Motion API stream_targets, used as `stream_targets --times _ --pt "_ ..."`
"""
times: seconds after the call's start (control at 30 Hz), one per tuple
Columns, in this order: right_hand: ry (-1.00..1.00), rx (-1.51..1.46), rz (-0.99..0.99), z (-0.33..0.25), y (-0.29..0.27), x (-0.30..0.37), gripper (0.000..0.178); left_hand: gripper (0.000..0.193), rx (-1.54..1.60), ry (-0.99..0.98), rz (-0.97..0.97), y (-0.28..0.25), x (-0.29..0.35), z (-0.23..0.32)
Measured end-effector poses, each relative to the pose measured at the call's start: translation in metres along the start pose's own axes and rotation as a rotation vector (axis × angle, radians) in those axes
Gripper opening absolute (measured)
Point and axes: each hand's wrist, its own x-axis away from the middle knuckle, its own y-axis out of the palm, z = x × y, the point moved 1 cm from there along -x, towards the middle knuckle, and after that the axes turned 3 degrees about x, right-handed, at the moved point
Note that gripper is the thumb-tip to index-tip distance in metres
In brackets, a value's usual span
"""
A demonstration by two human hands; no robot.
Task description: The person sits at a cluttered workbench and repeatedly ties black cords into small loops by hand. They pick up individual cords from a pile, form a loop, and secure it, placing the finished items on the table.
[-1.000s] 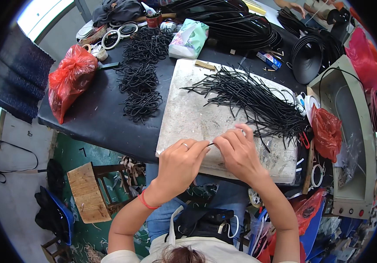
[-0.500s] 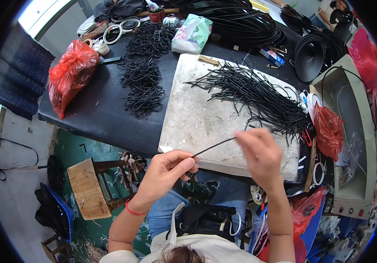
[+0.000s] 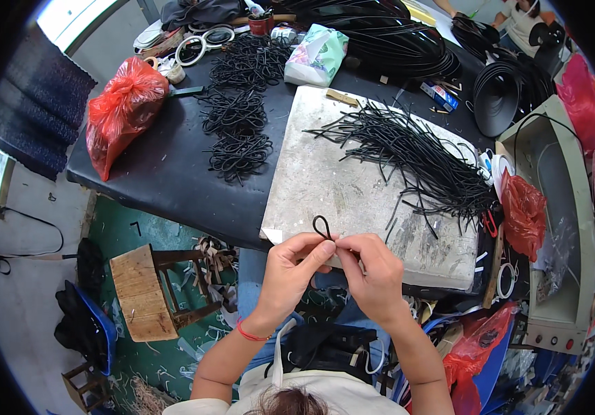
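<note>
A thin black cord (image 3: 321, 223) is bent into a small upright loop above the near edge of the pale board (image 3: 304, 187). My left hand (image 3: 297, 266) pinches the base of the loop between thumb and index finger. Fingertips of my right hand (image 3: 372, 270) are closed on the cord there too, touching the left thumb's tip. The cord's ends are hidden by the fingers. A spread heap of straight black cord pieces (image 3: 408, 149) lies across the board's far right. Left of the board are piles of looped black cords (image 3: 238, 153) on the dark table.
A red plastic bag (image 3: 128, 111) sits at the table's left, and a tissue pack (image 3: 317, 55) at the back. Coiled black strips (image 3: 394, 41) fill the far side. A grey metal cabinet (image 3: 560, 277) stands at right. A wooden stool (image 3: 142, 290) is on the floor at left.
My right hand has come down and left to meet the left one. The cord, stretched straight between the hands before, is now folded into a loop. The whole view has shifted slightly.
</note>
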Motion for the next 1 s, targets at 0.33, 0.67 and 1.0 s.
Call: stream_targets --times 0.33,0.67,1.0 --pt "-0.146 0.158 0.012 0.003 -0.008 0.000 0.022 0.014 0.169 -0.247 -0.058 -0.006 0.001 0.005" --pt "-0.196 0.238 -0.110 0.001 -0.028 0.001 0.019 0.013 -0.443 -0.019 -0.117 -0.010 0.002 0.015" --pt "0.290 -0.286 -0.196 0.010 -0.017 0.002 0.013 0.022 -0.006 -0.173 -0.243 -0.009 0.009 0.021"
